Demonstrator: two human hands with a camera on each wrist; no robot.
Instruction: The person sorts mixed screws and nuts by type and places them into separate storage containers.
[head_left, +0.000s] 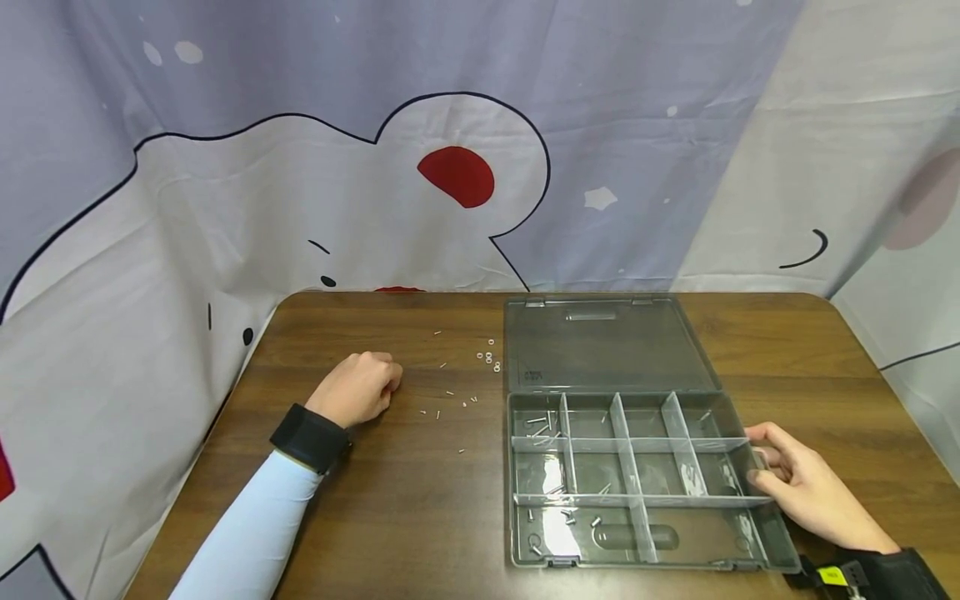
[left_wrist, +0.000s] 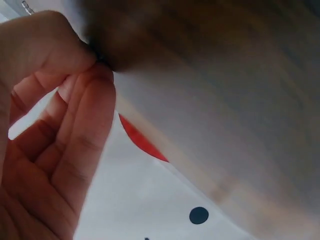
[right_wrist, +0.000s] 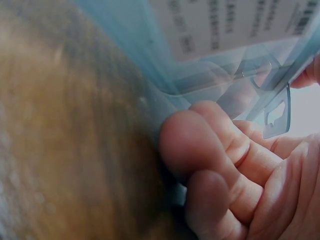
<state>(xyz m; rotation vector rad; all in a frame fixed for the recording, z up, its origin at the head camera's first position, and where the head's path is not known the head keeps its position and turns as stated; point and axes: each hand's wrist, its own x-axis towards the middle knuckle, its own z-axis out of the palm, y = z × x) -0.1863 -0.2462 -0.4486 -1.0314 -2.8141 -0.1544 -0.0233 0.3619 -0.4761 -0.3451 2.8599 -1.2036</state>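
Observation:
My left hand (head_left: 360, 387) rests low over the left part of the table, its fingers curled. In the left wrist view its thumb and fingertips meet; whether something tiny lies between them is hidden. Several tiny metal screws (head_left: 450, 392) and small white rings (head_left: 488, 358) lie scattered to its right. A grey see-through compartment box (head_left: 592, 500) stands with its lid (head_left: 600, 342) folded back flat. Small screws and other metal bits lie in some left compartments. With curled fingers (right_wrist: 192, 142) my right hand (head_left: 802, 483) grips the box at its right side wall.
The wooden table (head_left: 420, 517) has a back edge against a patterned cloth (head_left: 225, 200) that hangs behind it. The open lid reaches close to that edge. A white printed label (right_wrist: 220, 25) shows on the box in the right wrist view.

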